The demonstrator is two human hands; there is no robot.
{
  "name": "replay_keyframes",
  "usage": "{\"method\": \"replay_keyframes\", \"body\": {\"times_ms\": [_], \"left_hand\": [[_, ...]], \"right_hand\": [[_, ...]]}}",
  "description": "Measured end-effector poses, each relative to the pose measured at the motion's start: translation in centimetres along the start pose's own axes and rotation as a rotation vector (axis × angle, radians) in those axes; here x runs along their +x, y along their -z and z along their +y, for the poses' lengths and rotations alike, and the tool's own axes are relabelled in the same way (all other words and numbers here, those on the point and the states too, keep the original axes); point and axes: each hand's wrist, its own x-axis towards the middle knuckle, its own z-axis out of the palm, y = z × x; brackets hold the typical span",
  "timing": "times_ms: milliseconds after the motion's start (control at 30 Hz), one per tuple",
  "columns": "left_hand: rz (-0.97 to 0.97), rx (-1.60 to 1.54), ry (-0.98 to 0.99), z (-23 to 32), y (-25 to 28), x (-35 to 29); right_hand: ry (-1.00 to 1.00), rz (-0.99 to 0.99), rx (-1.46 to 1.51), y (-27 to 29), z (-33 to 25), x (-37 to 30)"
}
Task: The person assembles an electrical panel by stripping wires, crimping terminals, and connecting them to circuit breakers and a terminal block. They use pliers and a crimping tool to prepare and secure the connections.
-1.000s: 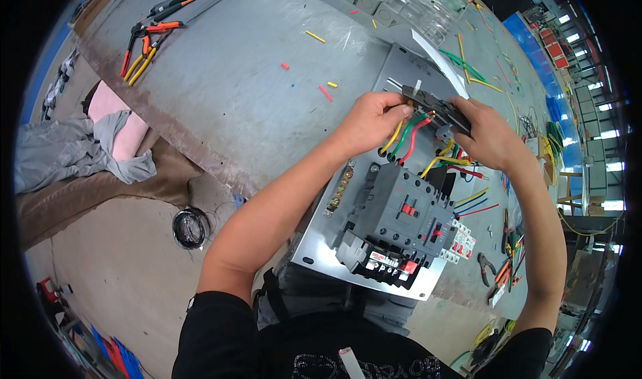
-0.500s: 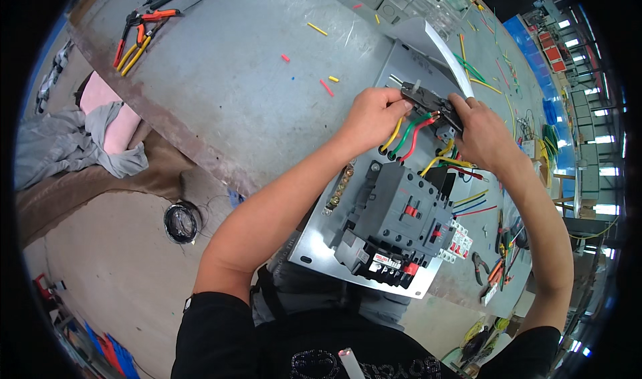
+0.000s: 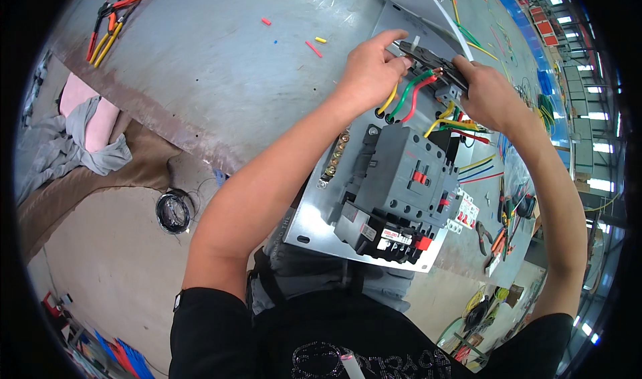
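Note:
My left hand point(image 3: 372, 71) has its index finger raised at the left end of a black elongated electrical part point(image 3: 428, 59). Thumb and curled fingers close round the top of a yellow wire point(image 3: 389, 100), whose tip they hide. Gripped by its right end, the black part sits tilted in my right hand point(image 3: 491, 97). A green wire point(image 3: 402, 99) and a red wire point(image 3: 413, 101), with bare copper ends, reach up to its near edge. Below them, a large grey contactor point(image 3: 401, 171) is mounted on a metal plate point(image 3: 321, 224), beside a brass terminal strip point(image 3: 336, 155).
Orange-handled pliers point(image 3: 112, 24) lie on the grey table point(image 3: 200, 64) at far left, with cut insulation bits point(image 3: 314, 49) farther right. White miniature breakers point(image 3: 466, 212) and dark pliers point(image 3: 481, 238) are at right. A black wire coil point(image 3: 174, 210) rests on the floor.
The whole view has shifted, so the plate and both hands appear higher. My left index finger has lifted off the black part. My right hand keeps its hold.

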Motion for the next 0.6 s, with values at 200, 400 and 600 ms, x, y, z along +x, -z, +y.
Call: {"method": "replay_keyframes", "body": {"times_ms": [200,400,600], "left_hand": [[0.001,-0.051,0.057,0.1,-0.4,0.0],[-0.158,-0.055,0.081,0.3,0.4,0.1],[0.066,0.513,-0.512,10.4,-1.6,1.5]], "right_hand": [[-0.031,-0.037,0.020,-0.4,0.2,0.2],[-0.116,-0.059,0.052,-1.4,0.9,-0.2],[-0.061,0.019,0.067,0.1,0.3,-1.0]]}}
